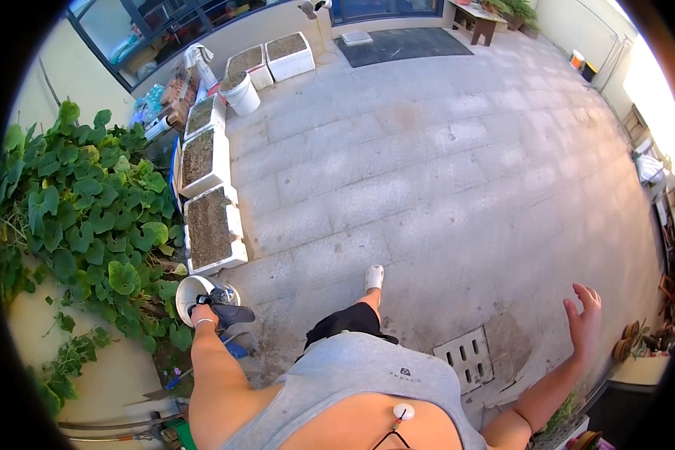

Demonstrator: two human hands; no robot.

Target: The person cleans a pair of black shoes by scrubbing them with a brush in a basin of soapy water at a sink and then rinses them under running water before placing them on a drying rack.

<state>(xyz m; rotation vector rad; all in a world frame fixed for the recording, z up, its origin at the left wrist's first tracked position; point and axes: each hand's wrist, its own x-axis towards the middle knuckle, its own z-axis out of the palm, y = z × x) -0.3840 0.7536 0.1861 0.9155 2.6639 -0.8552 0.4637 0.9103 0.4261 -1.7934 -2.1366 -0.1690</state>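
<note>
At the lower left, my left hand is closed at the rim of a white bucket. A dark grey and black bundle with rounded ends sticks out beside the fingers. Its exact kind is not plain, and the fingers partly hide where they grip it. My right hand is raised out to the right, fingers loosely spread and thumb apart, with nothing in it. Below it the paved floor stretches away. One foot in a white clog shows ahead of my body.
White planter boxes of soil line the left side, next to a leafy green vine. A soil-filled white bucket stands farther back. A drain grate lies in the floor, a dark mat by the far door.
</note>
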